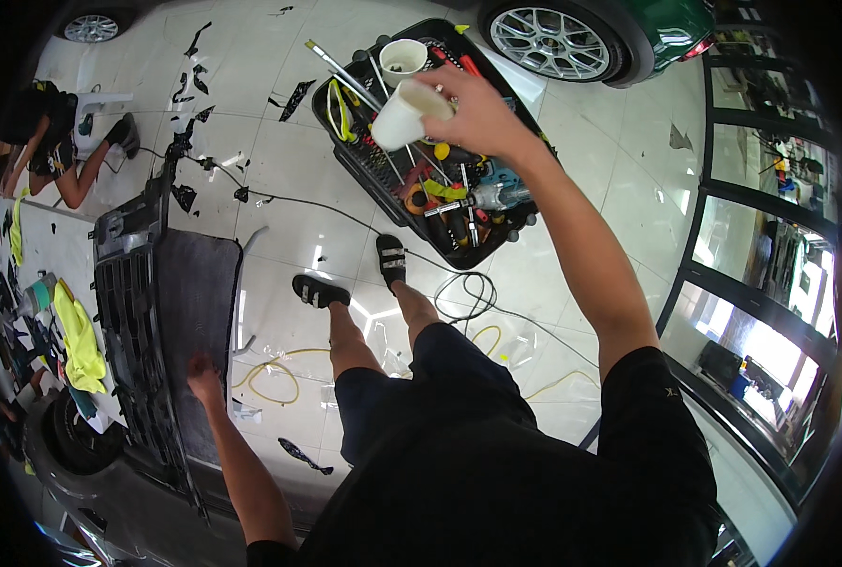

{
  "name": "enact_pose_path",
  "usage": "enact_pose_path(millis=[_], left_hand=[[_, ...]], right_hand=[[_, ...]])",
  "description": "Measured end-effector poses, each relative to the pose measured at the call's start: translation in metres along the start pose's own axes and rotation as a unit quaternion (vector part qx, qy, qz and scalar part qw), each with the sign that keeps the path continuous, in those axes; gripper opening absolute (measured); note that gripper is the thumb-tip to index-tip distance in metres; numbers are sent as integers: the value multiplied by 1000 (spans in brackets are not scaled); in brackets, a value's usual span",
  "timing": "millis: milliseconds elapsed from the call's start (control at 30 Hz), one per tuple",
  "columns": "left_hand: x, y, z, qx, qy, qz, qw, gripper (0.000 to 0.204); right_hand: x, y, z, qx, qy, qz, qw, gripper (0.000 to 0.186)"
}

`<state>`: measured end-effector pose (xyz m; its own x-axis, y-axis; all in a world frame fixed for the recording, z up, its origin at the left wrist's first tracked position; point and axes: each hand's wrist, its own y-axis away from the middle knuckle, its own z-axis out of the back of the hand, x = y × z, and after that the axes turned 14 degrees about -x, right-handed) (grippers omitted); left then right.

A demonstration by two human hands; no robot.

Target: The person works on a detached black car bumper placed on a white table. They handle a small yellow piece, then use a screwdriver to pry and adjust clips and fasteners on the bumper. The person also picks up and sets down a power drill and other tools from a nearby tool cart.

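Observation:
My right hand grips a tilted white paper cup over a black tool tray crowded with screwdrivers, pliers, rods, a cordless power tool and yellow-green items. Another white cup stands in the tray's back part, with something dark inside that I cannot make out. Down at the left, my left hand is over a dark grey mat beside a black slatted car grille; its fingers are blurred, and whether they touch the mat is unclear.
A co-worker crouches at the left near a white board with yellow cloths. A green car stands at the top right, a grey car lower left. Cables snake across the tiles; framed glass lines the right.

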<state>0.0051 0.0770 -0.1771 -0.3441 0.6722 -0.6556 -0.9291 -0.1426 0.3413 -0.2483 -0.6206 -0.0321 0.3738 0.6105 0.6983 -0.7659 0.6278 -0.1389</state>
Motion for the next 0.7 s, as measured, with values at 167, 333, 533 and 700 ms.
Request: enact_pose_path(millis=[167, 333, 533, 700], left_hand=[[6, -2, 0, -27, -33, 26, 999, 13], [17, -4, 2, -26, -45, -45, 998, 9], [28, -10, 3, -34, -22, -50, 998, 8], [27, 5, 0, -97, -66, -209, 971, 15]], right_hand=[[-1, -7, 56, -115, 1, -17, 993, 66], [11, 18, 33, -57, -26, -10, 998, 76], [3, 9, -1, -128, -121, -97, 980, 63], [-6, -4, 19, -205, -184, -124, 953, 62]])
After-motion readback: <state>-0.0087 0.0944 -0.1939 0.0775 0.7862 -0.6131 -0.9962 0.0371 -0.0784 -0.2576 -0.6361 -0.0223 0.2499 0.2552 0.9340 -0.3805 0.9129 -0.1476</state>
